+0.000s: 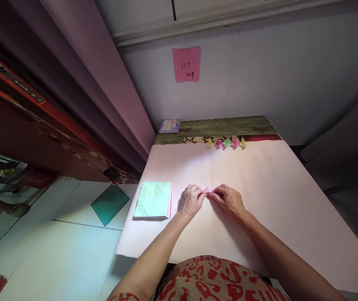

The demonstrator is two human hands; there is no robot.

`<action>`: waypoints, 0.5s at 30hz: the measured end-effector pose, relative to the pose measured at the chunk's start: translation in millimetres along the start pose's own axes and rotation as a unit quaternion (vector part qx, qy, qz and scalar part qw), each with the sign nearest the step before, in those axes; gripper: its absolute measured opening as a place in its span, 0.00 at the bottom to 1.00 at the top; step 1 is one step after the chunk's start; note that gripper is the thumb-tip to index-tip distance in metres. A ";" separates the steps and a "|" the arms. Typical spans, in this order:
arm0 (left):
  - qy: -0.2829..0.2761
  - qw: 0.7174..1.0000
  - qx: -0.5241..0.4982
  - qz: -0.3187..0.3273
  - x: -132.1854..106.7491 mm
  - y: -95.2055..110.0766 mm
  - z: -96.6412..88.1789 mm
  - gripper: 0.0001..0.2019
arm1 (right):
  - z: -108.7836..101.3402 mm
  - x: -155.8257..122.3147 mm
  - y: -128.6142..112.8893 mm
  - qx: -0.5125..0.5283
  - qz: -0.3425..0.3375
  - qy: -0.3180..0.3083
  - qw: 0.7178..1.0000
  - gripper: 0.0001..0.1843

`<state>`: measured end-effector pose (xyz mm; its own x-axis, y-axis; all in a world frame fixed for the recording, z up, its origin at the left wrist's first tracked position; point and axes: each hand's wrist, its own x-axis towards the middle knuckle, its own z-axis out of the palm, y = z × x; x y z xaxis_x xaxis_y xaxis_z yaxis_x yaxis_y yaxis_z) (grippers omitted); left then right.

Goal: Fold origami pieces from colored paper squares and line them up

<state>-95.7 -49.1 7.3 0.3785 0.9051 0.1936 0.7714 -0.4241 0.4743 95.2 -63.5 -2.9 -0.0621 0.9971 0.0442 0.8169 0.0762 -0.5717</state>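
A small piece of folded pink paper [207,190] is pinched between my two hands over the middle of the table. My left hand [192,199] grips its left side with thumb and fingers closed. On the other side, my right hand [229,198] holds it in a closed pinch. Fingertips cover much of the paper, so its full shape is hidden. Left of my left hand lies a stack of square paper [153,199], light green on top with creases and pink edges showing below. Beyond my hands, several small folded paper figures [227,143] in yellow, pink and green stand in a row.
White paper [260,175] covers most of the table. A small pack of cards or booklet [170,126] sits at the back left corner. A pink note [186,64] is stuck to the wall. On the floor at left lies a dark green square [110,205], beside a curtain [103,83].
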 end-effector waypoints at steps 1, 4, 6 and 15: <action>-0.002 1.000 -0.003 -0.016 2.0 2.0 0.2 0.09 | -1.7 2.3 -2.1 0.000 0.013 -0.008 1.000 0.21; -0.008 0.998 -0.012 -0.056 7.9 7.1 0.2 0.10 | -6.5 7.0 -9.1 0.005 0.058 -0.030 0.998 0.18; -0.008 0.996 -0.028 -0.084 11.3 8.9 0.3 0.09 | -8.5 8.4 -13.2 0.010 0.085 -0.039 0.996 0.15; -0.039 0.983 -0.048 -0.175 24.0 11.1 3.3 0.02 | -12.0 15.4 -20.2 0.023 0.142 -0.052 0.988 0.10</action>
<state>-76.4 -32.2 14.4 0.1406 0.9882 -0.0607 0.8108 -0.0798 0.5799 84.6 -49.7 19.1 0.1053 0.9726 -0.2072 0.7828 -0.2096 -0.5859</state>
